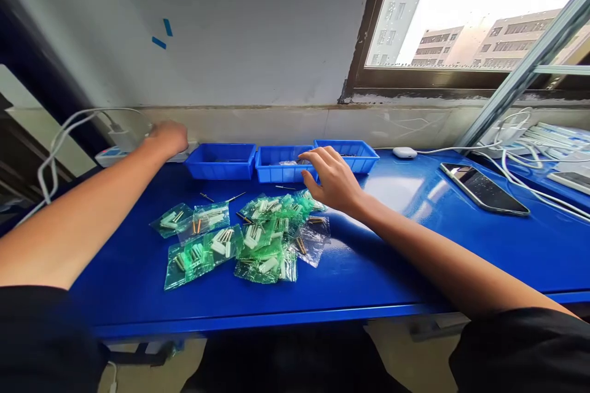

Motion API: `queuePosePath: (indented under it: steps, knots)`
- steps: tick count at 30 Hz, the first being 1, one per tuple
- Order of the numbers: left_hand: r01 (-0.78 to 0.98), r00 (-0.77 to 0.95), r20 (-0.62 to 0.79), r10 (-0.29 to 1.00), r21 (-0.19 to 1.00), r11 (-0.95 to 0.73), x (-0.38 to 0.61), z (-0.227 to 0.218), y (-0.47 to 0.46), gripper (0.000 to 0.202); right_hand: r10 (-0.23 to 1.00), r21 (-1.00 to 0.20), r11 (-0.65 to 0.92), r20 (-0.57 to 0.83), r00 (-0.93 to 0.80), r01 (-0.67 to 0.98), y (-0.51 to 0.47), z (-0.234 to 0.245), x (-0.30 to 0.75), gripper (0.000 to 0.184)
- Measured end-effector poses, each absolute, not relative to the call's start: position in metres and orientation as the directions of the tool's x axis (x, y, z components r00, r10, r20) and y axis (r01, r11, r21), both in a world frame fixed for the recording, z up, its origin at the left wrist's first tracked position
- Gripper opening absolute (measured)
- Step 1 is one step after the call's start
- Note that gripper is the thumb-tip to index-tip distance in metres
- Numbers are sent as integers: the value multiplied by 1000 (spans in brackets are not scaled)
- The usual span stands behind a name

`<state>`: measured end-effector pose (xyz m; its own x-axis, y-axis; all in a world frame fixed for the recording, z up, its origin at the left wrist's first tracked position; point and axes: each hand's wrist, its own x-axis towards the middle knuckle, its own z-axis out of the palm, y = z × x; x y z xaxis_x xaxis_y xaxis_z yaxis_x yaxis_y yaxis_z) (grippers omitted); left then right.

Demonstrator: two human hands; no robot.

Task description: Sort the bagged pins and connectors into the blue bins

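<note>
My left hand (pixel 169 137) reaches to the back left, beside the power strip and the left blue bin. It is blurred and its fingers are hidden. My right hand (pixel 332 177) hovers at the front of the middle blue bin (pixel 265 175), fingers loosely curved, thumb apart, with nothing visible in it. Some clear plastic lies in that bin. Below, a pile of small green-tinted plastic bags (pixel 267 239) holds white plugs and metal pins. More such bags (pixel 203 252) lie to the left. Several loose rivet-like pins (pixel 236 196) rest between bags and bins.
The left blue bin (pixel 220 171) and the right blue bin (pixel 362 163) flank the middle one against the wall. A phone (pixel 483 189), a white earbud case (pixel 404 152) and white cables (pixel 530 181) are on the right. A power strip (pixel 110 156) stands back left.
</note>
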<state>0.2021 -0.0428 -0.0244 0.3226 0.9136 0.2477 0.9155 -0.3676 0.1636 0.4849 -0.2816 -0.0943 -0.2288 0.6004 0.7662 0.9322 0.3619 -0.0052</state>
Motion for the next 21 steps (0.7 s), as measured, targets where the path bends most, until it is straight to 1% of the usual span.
queuePosePath:
  steps: [2, 4, 8, 14, 17, 21]
  knots:
    - [925, 308, 218, 926, 159, -345, 202, -26, -38, 47, 619, -17, 363, 752, -227, 932, -281, -95, 485, 24]
    - [927, 305, 209, 929, 157, -340, 200, -28, -37, 50, 625, -22, 360, 748, -224, 933, -280, -96, 485, 24]
    - [917, 326, 215, 921, 163, -363, 196, -32, -40, 44, 634, -19, 353, 740, -224, 936, -281, -95, 484, 22]
    - [921, 310, 229, 923, 168, -351, 201, -34, -38, 40, 648, -15, 344, 727, -226, 939, -280, -97, 483, 22]
    - [921, 312, 250, 917, 159, -356, 204, -27, -40, 34, 646, -10, 344, 729, -228, 939, -280, -98, 484, 21]
    - [918, 334, 261, 906, 126, -375, 187, -11, -54, 13, 637, -12, 357, 735, -233, 934, -281, -98, 484, 21]
